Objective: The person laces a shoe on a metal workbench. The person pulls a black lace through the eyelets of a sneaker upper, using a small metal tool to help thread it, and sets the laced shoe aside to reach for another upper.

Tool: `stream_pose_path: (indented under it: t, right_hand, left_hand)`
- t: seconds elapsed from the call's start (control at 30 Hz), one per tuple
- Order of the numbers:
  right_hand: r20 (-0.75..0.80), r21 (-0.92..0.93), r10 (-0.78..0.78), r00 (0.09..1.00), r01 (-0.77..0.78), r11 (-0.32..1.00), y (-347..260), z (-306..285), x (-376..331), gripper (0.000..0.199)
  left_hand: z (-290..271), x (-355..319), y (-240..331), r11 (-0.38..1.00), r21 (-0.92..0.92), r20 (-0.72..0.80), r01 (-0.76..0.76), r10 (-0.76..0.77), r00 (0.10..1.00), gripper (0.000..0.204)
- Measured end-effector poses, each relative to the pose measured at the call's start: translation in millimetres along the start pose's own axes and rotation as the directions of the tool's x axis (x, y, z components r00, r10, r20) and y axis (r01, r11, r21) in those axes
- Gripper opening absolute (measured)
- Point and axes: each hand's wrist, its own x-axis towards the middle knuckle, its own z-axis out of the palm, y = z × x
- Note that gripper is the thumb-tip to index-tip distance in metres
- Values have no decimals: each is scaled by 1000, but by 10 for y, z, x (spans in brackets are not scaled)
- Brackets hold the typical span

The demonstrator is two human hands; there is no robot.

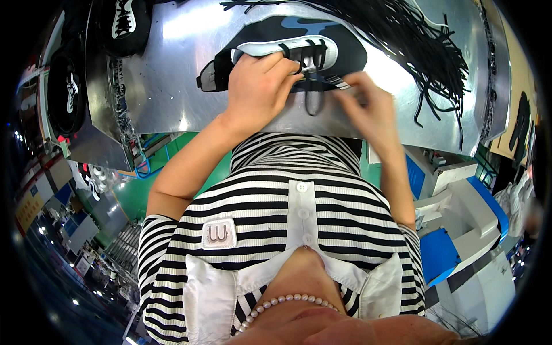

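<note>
A black shoe upper [352,50] with a blue curved patch and a white-edged lacing opening lies flat on the metal table, its tongue end pointing left. Black lace crosses the white part, and a loop of shoelace [314,106] hangs over the near side. My left hand [257,86] is closed on the upper's near edge beside the lacing, fingertips pressed together; what lies between them is hidden. My right hand [371,106] is bent at the upper's near right edge, next to a small striped piece. Motion blurs its fingers, so any grip there is unclear.
A big heap of black shoelaces [397,37] covers the table's far right. Black shoe uppers with white lacing [123,34] are at the far left, and another lies in a dark bin [68,95] beside the table [172,109]. A grey and blue machine [460,218] stands at my right.
</note>
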Motion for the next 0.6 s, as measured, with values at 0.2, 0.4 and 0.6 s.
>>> stream_pose_path:
  t: [0.2,0.4,0.6]
  right_hand:
    - [-75,-154,-596,800,581,799,-382,-2,340,26]
    - [-71,-426,-505,860,432,795,-324,89,435,23]
    - [79,-30,-312,947,315,949,-306,0,605,21]
  left_hand:
    - [17,47,60,996,0,-72,-91,91,993,14]
    - [24,81,26,994,53,-153,-100,107,982,18]
    - [55,64,22,989,-19,-96,-146,144,985,19]
